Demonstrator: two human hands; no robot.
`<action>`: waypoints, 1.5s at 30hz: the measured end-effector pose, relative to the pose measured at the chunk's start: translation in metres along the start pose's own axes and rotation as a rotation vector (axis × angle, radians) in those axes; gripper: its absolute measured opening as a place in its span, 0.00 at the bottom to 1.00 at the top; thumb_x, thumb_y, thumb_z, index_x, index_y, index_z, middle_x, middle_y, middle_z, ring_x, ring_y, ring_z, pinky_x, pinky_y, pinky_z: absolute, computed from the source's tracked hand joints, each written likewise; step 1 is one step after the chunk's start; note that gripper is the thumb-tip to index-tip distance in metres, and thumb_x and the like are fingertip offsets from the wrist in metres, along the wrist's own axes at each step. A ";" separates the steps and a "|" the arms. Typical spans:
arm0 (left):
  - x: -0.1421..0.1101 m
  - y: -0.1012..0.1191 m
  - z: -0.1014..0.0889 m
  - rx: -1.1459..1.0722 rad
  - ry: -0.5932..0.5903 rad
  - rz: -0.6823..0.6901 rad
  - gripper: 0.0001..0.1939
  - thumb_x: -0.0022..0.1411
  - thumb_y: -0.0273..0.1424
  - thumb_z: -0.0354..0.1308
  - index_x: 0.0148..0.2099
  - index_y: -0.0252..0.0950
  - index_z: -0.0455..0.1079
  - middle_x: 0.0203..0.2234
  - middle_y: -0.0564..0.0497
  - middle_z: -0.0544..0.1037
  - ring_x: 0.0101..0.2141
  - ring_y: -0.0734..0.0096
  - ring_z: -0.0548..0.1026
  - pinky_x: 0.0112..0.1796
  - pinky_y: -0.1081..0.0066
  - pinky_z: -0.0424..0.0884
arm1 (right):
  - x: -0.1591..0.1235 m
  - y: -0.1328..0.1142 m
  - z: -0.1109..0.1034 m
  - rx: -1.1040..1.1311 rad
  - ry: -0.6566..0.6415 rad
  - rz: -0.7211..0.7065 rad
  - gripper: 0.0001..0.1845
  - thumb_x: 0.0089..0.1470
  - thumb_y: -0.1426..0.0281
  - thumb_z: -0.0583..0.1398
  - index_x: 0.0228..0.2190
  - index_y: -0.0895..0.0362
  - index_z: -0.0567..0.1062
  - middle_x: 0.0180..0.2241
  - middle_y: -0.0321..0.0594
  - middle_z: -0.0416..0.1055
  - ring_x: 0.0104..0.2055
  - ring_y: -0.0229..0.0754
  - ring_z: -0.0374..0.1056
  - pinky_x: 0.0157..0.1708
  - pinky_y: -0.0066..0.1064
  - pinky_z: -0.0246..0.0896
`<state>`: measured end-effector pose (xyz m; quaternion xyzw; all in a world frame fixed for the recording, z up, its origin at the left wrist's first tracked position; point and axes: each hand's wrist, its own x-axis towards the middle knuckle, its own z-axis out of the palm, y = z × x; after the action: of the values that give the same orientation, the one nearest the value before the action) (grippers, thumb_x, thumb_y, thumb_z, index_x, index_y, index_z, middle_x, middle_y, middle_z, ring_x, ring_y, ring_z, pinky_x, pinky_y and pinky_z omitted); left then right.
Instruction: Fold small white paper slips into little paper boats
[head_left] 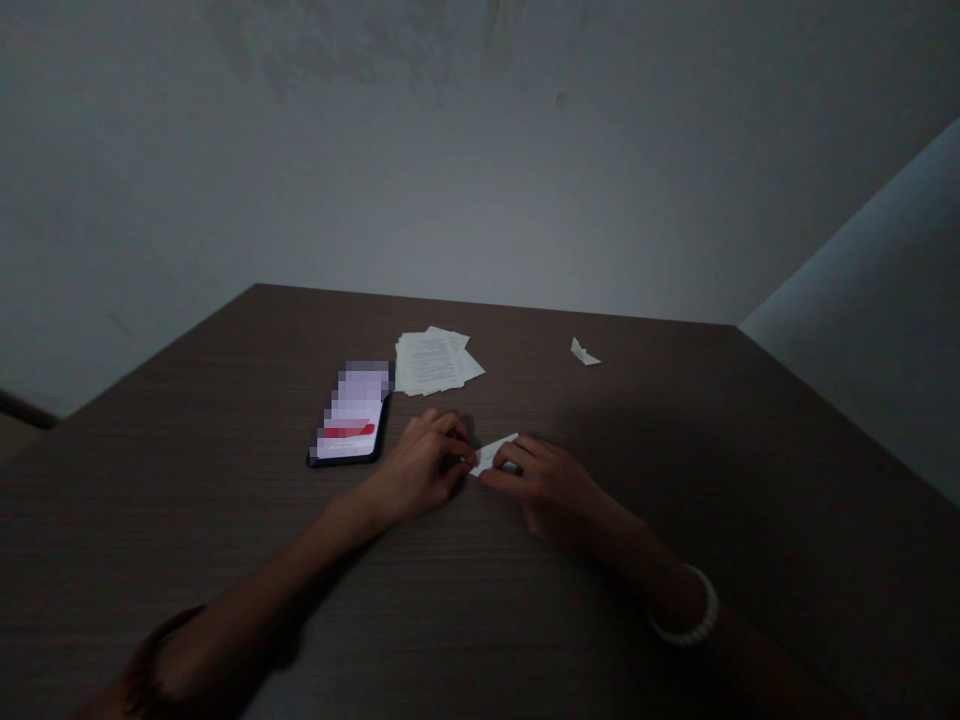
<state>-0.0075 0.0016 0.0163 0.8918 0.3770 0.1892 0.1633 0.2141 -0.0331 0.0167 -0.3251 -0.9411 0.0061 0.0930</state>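
A small folded piece of white paper (495, 452) lies on the dark wooden table (675, 430) between my two hands. My left hand (422, 462) pinches its left end with curled fingers. My right hand (541, 482) presses on its right side, fingers bent over it; a ring shows on one finger and a white bracelet (694, 618) circles that wrist. Most of the paper is covered by my fingers.
A lit phone (351, 415) lies flat just left of my left hand. Behind it sits a small stack of printed white sheets (436, 361). A small folded paper figure (583, 352) rests farther back on the right. Walls rise close behind the table.
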 end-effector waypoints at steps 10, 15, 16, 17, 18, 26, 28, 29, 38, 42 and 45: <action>-0.004 -0.007 -0.001 -0.025 -0.001 0.028 0.12 0.61 0.23 0.54 0.39 0.41 0.77 0.40 0.49 0.72 0.43 0.60 0.67 0.44 0.60 0.62 | 0.002 -0.004 0.003 0.013 -0.023 0.027 0.32 0.44 0.81 0.59 0.52 0.53 0.68 0.46 0.44 0.67 0.48 0.48 0.59 0.44 0.37 0.57; -0.004 -0.007 -0.005 -0.008 -0.019 -0.015 0.09 0.59 0.24 0.56 0.38 0.40 0.77 0.40 0.48 0.73 0.44 0.57 0.67 0.43 0.59 0.62 | 0.001 -0.005 0.005 0.027 -0.030 0.038 0.32 0.45 0.81 0.59 0.53 0.53 0.68 0.46 0.44 0.66 0.46 0.47 0.59 0.44 0.37 0.56; -0.004 -0.007 -0.005 -0.002 -0.020 -0.019 0.10 0.58 0.24 0.57 0.38 0.40 0.77 0.40 0.48 0.74 0.44 0.57 0.67 0.44 0.59 0.62 | 0.001 -0.006 0.005 0.027 -0.032 0.045 0.32 0.45 0.81 0.59 0.53 0.52 0.68 0.46 0.44 0.66 0.46 0.47 0.59 0.44 0.37 0.55; -0.004 -0.007 -0.005 0.002 -0.021 -0.021 0.10 0.58 0.24 0.57 0.38 0.40 0.77 0.40 0.48 0.74 0.44 0.57 0.67 0.44 0.59 0.62 | 0.001 -0.006 0.005 0.027 -0.035 0.052 0.32 0.46 0.82 0.58 0.53 0.52 0.68 0.45 0.43 0.66 0.46 0.47 0.59 0.43 0.37 0.55; -0.004 -0.007 -0.005 0.005 -0.020 -0.021 0.10 0.58 0.24 0.57 0.38 0.40 0.78 0.40 0.48 0.74 0.44 0.57 0.67 0.44 0.59 0.62 | 0.001 -0.007 0.005 0.026 -0.037 0.058 0.33 0.45 0.82 0.58 0.54 0.51 0.68 0.45 0.43 0.66 0.46 0.47 0.59 0.43 0.37 0.55; -0.004 -0.004 -0.008 0.004 -0.006 -0.016 0.10 0.59 0.24 0.56 0.38 0.39 0.77 0.40 0.48 0.74 0.43 0.58 0.67 0.44 0.59 0.62 | 0.005 -0.009 -0.002 0.007 -0.071 0.084 0.35 0.45 0.79 0.59 0.56 0.50 0.67 0.46 0.46 0.64 0.45 0.49 0.58 0.43 0.39 0.54; -0.004 -0.004 -0.008 0.000 -0.001 -0.012 0.10 0.59 0.24 0.56 0.38 0.39 0.78 0.40 0.48 0.74 0.44 0.58 0.67 0.44 0.59 0.62 | 0.006 -0.009 -0.002 0.005 -0.068 0.084 0.35 0.45 0.79 0.59 0.55 0.50 0.67 0.46 0.46 0.64 0.45 0.49 0.58 0.43 0.39 0.54; -0.004 -0.004 -0.008 -0.001 0.002 -0.011 0.09 0.59 0.24 0.56 0.37 0.39 0.78 0.40 0.48 0.74 0.44 0.58 0.67 0.44 0.59 0.62 | 0.006 -0.009 -0.003 0.008 -0.066 0.080 0.35 0.44 0.79 0.59 0.55 0.51 0.67 0.46 0.46 0.65 0.45 0.49 0.58 0.42 0.39 0.54; -0.005 -0.006 -0.006 0.030 0.007 -0.009 0.10 0.60 0.26 0.56 0.39 0.42 0.79 0.40 0.48 0.74 0.43 0.58 0.67 0.43 0.58 0.63 | -0.001 -0.004 0.004 0.041 0.010 0.030 0.32 0.43 0.83 0.58 0.51 0.53 0.71 0.47 0.45 0.67 0.47 0.48 0.61 0.43 0.38 0.58; -0.005 -0.005 -0.007 0.053 -0.006 -0.001 0.10 0.61 0.27 0.56 0.39 0.42 0.79 0.40 0.48 0.74 0.43 0.58 0.67 0.43 0.59 0.63 | -0.004 -0.002 0.005 0.085 0.050 0.021 0.29 0.44 0.84 0.57 0.48 0.54 0.72 0.47 0.45 0.69 0.47 0.46 0.62 0.44 0.37 0.60; -0.004 -0.001 -0.009 0.053 -0.020 -0.011 0.08 0.62 0.31 0.57 0.39 0.40 0.78 0.40 0.48 0.73 0.43 0.58 0.67 0.44 0.58 0.62 | -0.005 -0.002 0.002 0.095 0.059 0.019 0.27 0.45 0.84 0.56 0.47 0.55 0.73 0.47 0.45 0.69 0.48 0.46 0.63 0.45 0.37 0.62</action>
<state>-0.0151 0.0001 0.0234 0.8956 0.3852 0.1694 0.1443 0.2164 -0.0376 0.0141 -0.3291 -0.9335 0.0422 0.1358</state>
